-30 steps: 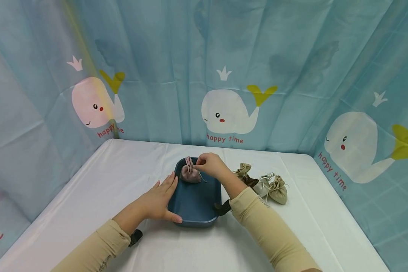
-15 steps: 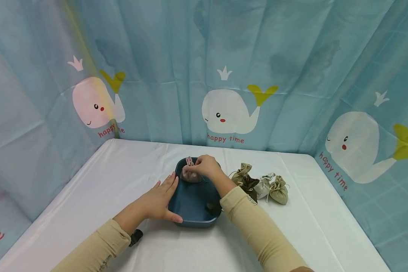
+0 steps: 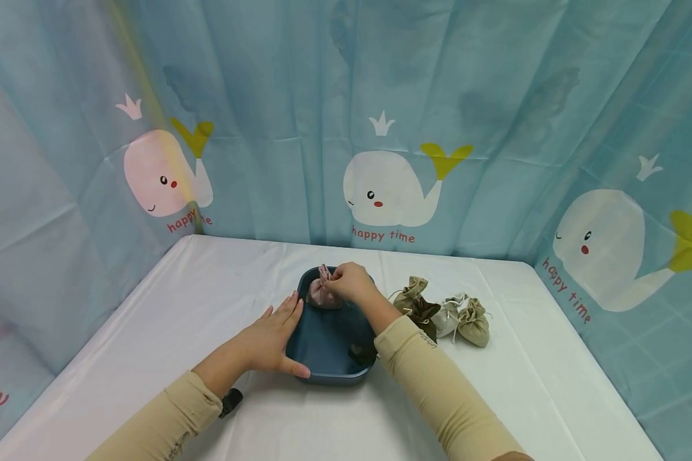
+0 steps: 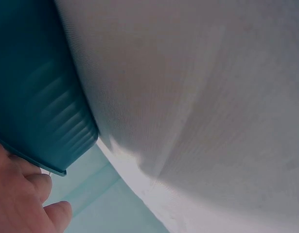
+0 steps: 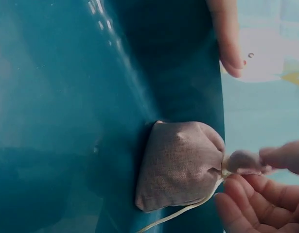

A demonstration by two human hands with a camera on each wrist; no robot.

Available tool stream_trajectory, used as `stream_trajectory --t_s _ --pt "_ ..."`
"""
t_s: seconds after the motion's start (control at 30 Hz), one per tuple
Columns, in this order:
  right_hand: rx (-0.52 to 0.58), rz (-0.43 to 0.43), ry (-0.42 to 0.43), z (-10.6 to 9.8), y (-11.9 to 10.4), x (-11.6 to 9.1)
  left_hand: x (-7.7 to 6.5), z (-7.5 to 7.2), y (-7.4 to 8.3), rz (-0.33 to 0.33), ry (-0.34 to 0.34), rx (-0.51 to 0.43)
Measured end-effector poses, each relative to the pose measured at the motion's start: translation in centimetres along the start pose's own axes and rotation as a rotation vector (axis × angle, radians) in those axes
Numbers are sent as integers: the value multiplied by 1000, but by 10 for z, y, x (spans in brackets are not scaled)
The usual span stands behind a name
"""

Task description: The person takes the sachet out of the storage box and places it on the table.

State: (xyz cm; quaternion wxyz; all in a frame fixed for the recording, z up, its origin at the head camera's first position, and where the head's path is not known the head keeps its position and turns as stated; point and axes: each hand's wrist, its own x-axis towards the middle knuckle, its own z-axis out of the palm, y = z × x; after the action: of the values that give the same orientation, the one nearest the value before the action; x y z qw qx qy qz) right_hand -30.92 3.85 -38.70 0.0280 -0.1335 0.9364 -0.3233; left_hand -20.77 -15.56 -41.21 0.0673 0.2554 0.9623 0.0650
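Observation:
A small pinkish drawstring pouch (image 3: 323, 296) stands in the far left corner of a deep blue rectangular tray (image 3: 327, 342). My right hand (image 3: 354, 283) pinches its gathered neck between thumb and fingers. In the right wrist view, the pouch (image 5: 181, 167) bulges below the tied neck, and a pale cord trails over the tray floor. My left hand (image 3: 270, 338) rests along the tray's left side, fingers straight and spread, thumb at the near corner. From the left wrist, the fingers of that hand (image 4: 23, 199) show against the tray's outer wall (image 4: 42, 97).
Right of the tray, several drawstring pouches sit in a cluster: an olive one (image 3: 408, 298), a dark brown one (image 3: 423, 317), a whitish one (image 3: 446, 318) and a beige one (image 3: 474, 323). A white cloth (image 3: 225, 288) covers the table, with a blue whale-print curtain (image 3: 300, 160) behind it.
My right hand has shifted a little from the top of the pouch onto its neck, and the right forearm has swung left over the tray's edge. The left hand stays in place.

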Motion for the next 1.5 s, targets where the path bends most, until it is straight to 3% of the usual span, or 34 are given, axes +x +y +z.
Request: stream_trajectory --t_s 0.23,0.77,1.5 --pt "-17 -46 47 -3 2 1 1 2 -2 16 22 -24" --pt "91 -54 7 -12 -1 -5 0 2 -2 12 18 -4" --pt "223 -95 37 -51 -16 -29 1 3 -3 9 8 -11"
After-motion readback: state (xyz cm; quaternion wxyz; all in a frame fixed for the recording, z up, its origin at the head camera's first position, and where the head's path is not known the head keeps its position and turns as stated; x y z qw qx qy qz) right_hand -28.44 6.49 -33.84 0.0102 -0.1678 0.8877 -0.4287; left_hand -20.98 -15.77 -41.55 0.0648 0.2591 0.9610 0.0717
